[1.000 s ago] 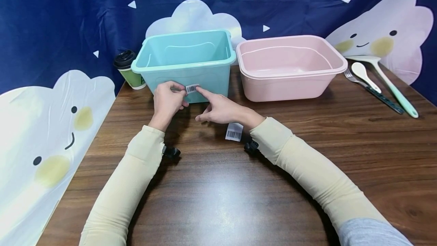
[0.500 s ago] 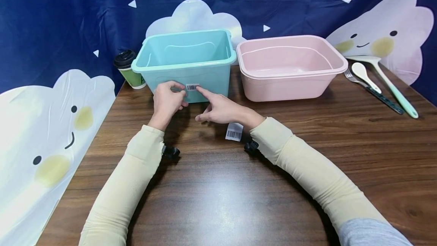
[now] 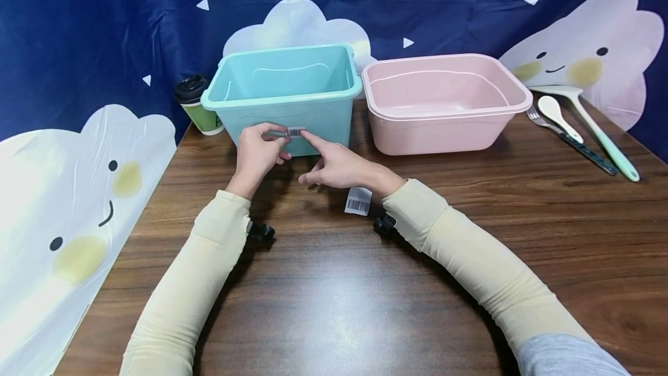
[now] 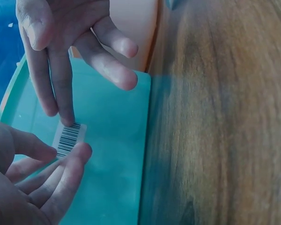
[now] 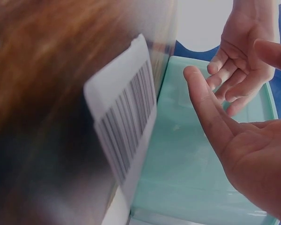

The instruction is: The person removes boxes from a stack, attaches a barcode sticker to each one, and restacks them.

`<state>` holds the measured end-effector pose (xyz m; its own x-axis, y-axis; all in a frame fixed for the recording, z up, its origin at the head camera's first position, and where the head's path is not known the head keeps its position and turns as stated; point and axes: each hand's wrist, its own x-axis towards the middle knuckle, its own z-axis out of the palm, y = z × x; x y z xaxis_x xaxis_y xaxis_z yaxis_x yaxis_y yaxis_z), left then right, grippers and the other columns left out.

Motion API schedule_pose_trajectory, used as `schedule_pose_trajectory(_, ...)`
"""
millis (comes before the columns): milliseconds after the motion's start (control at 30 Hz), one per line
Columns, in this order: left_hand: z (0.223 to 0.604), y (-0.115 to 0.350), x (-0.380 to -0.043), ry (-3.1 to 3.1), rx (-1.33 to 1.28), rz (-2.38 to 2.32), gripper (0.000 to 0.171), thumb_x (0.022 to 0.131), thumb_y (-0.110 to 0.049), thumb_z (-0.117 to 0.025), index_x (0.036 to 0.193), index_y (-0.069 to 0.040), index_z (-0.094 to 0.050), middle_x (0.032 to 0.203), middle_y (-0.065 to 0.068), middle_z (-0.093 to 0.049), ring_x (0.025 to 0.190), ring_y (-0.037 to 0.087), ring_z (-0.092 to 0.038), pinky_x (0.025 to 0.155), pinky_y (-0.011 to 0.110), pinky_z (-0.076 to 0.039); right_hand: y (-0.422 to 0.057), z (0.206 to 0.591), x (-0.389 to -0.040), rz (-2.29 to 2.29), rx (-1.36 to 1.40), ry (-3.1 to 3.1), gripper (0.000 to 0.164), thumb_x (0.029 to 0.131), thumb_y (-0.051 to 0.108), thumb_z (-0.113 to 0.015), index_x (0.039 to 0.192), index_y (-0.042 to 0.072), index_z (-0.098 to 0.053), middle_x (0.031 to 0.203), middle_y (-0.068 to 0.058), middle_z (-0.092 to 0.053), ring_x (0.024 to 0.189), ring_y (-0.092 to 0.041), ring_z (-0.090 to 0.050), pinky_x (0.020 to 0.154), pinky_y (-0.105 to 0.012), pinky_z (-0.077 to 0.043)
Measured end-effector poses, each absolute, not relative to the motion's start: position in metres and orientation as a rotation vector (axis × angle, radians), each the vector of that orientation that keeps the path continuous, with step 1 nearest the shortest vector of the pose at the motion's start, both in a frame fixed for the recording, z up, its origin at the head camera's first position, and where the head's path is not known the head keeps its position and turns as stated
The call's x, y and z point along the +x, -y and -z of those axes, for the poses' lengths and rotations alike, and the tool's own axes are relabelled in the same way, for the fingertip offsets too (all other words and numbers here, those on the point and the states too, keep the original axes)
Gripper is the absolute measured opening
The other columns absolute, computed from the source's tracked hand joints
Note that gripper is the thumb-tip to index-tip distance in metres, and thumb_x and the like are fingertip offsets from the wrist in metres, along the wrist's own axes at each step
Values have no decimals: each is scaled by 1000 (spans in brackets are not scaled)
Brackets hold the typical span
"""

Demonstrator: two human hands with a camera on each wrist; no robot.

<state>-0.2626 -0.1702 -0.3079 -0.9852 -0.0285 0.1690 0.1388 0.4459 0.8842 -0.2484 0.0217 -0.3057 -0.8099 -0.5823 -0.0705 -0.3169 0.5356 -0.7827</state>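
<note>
A small white barcode label (image 3: 295, 132) lies against the front wall of a turquoise plastic bin (image 3: 323, 115). My right hand (image 3: 341, 165) reaches in from the right, its extended index fingertip on the label's right end. My left hand (image 3: 259, 152) is at the other end; in the left wrist view its fingertips (image 4: 82, 151) stand right at the label's edge, spread to either side of it. Flat on the table beside my right wrist is a second barcode label (image 3: 358, 201), which looms large in the right wrist view.
To the right of the turquoise bin stands a pink basin (image 3: 433, 132). A lidded green paper cup (image 3: 202, 116) stands left of it. At the far right lie a fork (image 3: 543, 120), a white spoon (image 3: 555, 114) and a long green-handled utensil (image 3: 605, 132). A blue cloud-print cloth (image 3: 433, 4) hangs behind.
The label, tilted a second ago, has levelled out against the bin wall. My left fingertips have since shifted slightly right, over the label's left end. My right hand stays in place.
</note>
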Motion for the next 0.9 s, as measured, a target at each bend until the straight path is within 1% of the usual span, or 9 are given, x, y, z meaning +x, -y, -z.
schedule_pose_trajectory(167, 309, 170, -264, 2519, -101, 1579, 25, 95, -6, -60, 116, -2, -73, 103, 23, -76, 59, 15, -73, 57, 26, -59, -22, 306, -249, 1171, -742, -2451, 100, 92, 24, -75, 164, 17, -6, 93, -12, -78, 90, -24, -76, 83, -33, -55)
schedule_pose_trajectory(400, 311, 171, -265, 2530, -89, 1577, 24, 96, -6, -60, 115, 0, -73, 103, 23, -75, 58, 13, -72, 56, 24, -58, -22, 306, -249, 1180, -749, -2446, 100, 92, 22, -74, 164, 16, -6, 94, -13, -78, 91, -25, -76, 84, -35, -55)
schedule_pose_trajectory(600, 308, 171, -264, 2541, -78, 1592, 23, 98, -11, -59, 112, 0, -73, 105, 21, -76, 60, 12, -73, 56, 26, -58, -27, 296, -242, 1169, -747, -2467, 99, 92, 29, -74, 164, 20, -6, 97, -10, -78, 96, -21, -74, 87, -34, -54)
schedule_pose_trajectory(633, 307, 171, -263, 2538, -76, 1596, 22, 98, -12, -59, 111, 0, -73, 104, 21, -76, 60, 12, -73, 55, 26, -58, -28, 293, -241, 1181, -741, -2468, 99, 92, 29, -74, 164, 20, -7, 101, -10, -77, 97, -21, -74, 87, -34, -54)
schedule_pose_trajectory(700, 306, 171, -263, 2533, -78, 1607, 22, 99, -13, -58, 109, 0, -73, 103, 21, -76, 60, 12, -72, 55, 27, -57, -31, 288, -236, 1229, -728, -2462, 96, 93, 28, -73, 164, 20, -10, 123, -11, -71, 98, -24, -74, 86, -36, -56)
schedule_pose_trajectory(767, 305, 169, -261, 2531, -88, 1609, 23, 98, -13, -57, 108, 1, -72, 100, 21, -76, 59, 13, -72, 53, 27, -57, -36, 284, -233, 1279, -717, -2444, 92, 94, 26, -72, 163, 17, -13, 145, -13, -57, 99, -29, -73, 87, -39, -57)
schedule_pose_trajectory(800, 304, 168, -261, 2530, -93, 1610, 23, 98, -13, -57, 107, 2, -72, 98, 21, -77, 58, 13, -72, 52, 27, -56, -38, 282, -231, 1292, -715, -2435, 89, 94, 25, -72, 163, 16, -15, 153, -14, -49, 99, -30, -73, 87, -40, -57)
schedule_pose_trajectory(867, 302, 165, -259, 2542, -99, 1608, 24, 98, -13, -56, 107, 2, -73, 95, 20, -77, 57, 12, -71, 52, 27, -56, -44, 280, -226, 1292, -717, -2422, 86, 95, 23, -70, 162, 12, -18, 162, -16, -34, 99, -32, -73, 87, -41, -58)
schedule_pose_trajectory(900, 301, 163, -257, 2550, -102, 1610, 24, 97, -13, -56, 107, 3, -73, 94, 20, -77, 57, 12, -71, 53, 27, -56, -47, 279, -224, 1271, -720, -2421, 84, 96, 23, -70, 161, 10, -19, 161, -17, -35, 99, -32, -73, 87, -41, -58)
